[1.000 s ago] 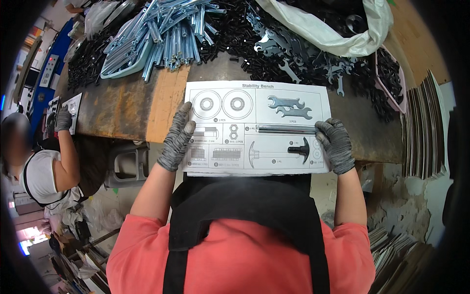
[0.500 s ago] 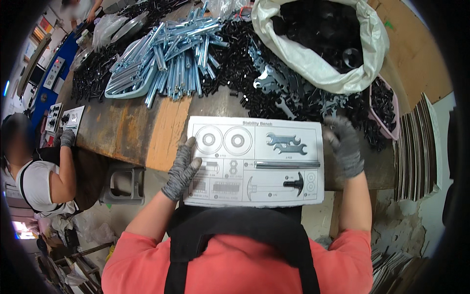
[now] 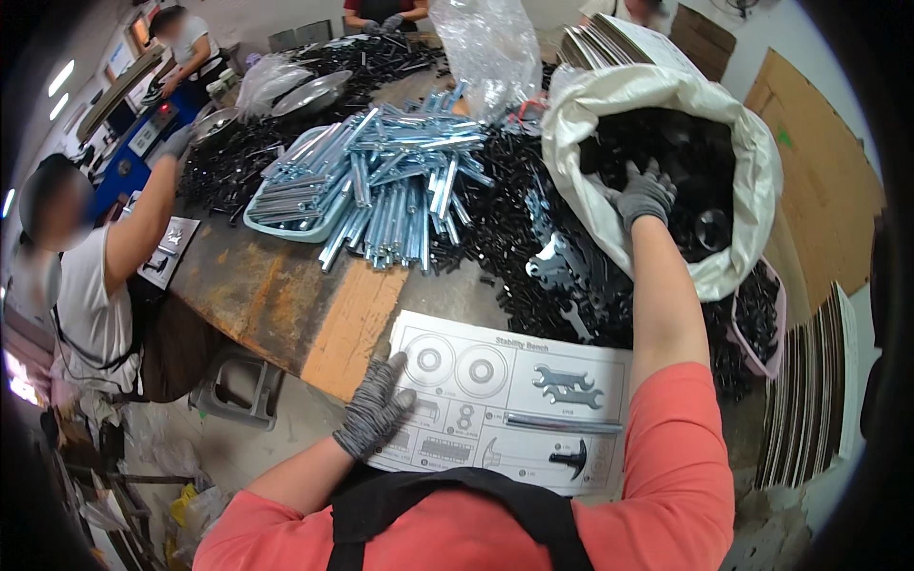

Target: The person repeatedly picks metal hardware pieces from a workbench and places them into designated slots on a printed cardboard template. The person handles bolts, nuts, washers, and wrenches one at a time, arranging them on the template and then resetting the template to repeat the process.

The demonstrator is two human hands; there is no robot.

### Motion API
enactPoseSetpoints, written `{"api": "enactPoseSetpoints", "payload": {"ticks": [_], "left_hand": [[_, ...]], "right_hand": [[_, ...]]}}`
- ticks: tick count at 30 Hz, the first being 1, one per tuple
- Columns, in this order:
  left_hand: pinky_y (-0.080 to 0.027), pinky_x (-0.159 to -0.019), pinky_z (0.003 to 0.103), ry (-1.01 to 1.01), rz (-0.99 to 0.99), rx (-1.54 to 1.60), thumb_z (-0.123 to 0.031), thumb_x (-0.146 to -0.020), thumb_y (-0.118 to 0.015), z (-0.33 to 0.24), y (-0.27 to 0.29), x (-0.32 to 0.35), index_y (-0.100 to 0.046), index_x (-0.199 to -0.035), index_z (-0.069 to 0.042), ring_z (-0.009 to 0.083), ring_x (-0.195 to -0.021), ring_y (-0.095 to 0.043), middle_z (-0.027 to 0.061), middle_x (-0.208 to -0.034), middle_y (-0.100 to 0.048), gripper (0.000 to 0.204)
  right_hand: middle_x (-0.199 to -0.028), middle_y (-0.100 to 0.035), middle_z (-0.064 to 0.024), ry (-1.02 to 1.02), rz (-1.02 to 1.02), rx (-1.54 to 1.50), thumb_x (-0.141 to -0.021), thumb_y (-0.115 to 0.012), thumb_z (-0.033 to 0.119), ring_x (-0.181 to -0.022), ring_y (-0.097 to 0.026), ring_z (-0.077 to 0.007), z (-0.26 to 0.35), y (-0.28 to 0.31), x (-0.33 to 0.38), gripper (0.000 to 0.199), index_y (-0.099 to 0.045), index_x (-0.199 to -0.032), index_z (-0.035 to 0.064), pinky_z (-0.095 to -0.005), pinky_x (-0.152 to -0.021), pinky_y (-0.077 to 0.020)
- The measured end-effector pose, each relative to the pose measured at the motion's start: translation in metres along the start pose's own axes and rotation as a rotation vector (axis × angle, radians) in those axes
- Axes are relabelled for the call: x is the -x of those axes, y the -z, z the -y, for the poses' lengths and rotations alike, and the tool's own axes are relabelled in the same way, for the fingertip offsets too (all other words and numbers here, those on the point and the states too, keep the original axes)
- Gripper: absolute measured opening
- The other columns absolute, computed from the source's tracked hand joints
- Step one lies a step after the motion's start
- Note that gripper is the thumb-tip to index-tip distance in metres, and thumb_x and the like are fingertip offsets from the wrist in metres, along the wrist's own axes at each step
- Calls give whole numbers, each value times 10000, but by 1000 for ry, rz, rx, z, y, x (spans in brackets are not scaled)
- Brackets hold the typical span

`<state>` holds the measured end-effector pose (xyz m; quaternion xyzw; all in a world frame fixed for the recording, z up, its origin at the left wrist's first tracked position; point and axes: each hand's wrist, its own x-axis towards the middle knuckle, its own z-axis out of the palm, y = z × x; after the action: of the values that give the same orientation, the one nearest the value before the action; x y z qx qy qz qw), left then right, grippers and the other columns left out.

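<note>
grey knit gloves cover both hands: the left hand [image 3: 376, 416] lies flat with fingers spread on the near left corner of the white parts card [image 3: 509, 400], pinning it to the rusty workbench [image 3: 267, 285], while the right hand [image 3: 645, 193] reaches up into the mouth of the white sack [image 3: 657, 95], fingers curled down among the small black parts [image 3: 685, 162] inside; whether it already grips one cannot be told from this view. to do this well, it seems wise to keep the flat palm pressing the card so it does not slide off the bench edge, and to close the fingers on only a few pieces, lifting clear of the sack's folded rim so nothing snags or spills. the card is a white rectangle at the near edge of the bench, printed with grey outlines of rings, bolts and tools, and two metal spanners [image 3: 568, 385], a rod and a black t-shaped handle already sit on their outlines. beyond it lies a heap of black fittings, then a pale blue tray [image 3: 286, 224] overflowing with silvery zinc bolts [image 3: 400, 190], a clear plastic bag [image 3: 495, 48] standing upright, and a pink tub [image 3: 752, 328] just right of the sack. brown cardboard sheets lean at the far right, and another person at the left works over a similar card
</note>
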<state>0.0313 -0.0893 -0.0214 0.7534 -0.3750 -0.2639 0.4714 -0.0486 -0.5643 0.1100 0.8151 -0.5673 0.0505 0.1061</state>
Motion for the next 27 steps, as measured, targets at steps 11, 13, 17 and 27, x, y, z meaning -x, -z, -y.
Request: {"api": "enactPoseSetpoints", "payload": {"ticks": [11, 13, 17, 27], "left_hand": [[-186, -1076, 393, -34, -29, -40, -243, -789, -608, -18, 3, 1, -416, -1266, 52, 372, -1329, -204, 279, -1407, -229, 593], [-186, -1078, 375, 14, 12, 14, -179, -801, -600, -21, 4, 2, -397, -1279, 57, 336, -1341, -187, 255, -1428, -185, 570], [-189, -1080, 357, 20, 61, 80, -115, -808, -597, -33, 9, 0, -370, -1297, 58, 297, -1345, -177, 217, -1449, -136, 566], [-359, -998, 372, -387, -122, 140, -188, -775, -665, -53, 34, -27, -323, -1345, -13, 291, -1231, -386, 178, -1318, -392, 687]], "right_hand": [[-1222, -519, -124, 149, -223, -412, -866, -504, 337, -1111, -514, -293, -45, 0, 5, 404, -525, -1207, 121, -387, -944, -400], [-1238, -513, -142, 152, -127, -402, -852, -543, 332, -1124, -506, -284, -50, 11, 21, 445, -505, -1233, 106, -371, -954, -393], [-1216, -536, -159, 99, 67, -526, -844, -577, 319, -1137, -500, -285, -73, 5, 23, 458, -513, -1221, 67, -354, -955, -382], [-1000, -601, -104, 653, 258, -1589, -868, -559, 303, -901, -559, -183, -1, 48, 174, 371, -573, -1133, 43, -301, -808, -443]]}}
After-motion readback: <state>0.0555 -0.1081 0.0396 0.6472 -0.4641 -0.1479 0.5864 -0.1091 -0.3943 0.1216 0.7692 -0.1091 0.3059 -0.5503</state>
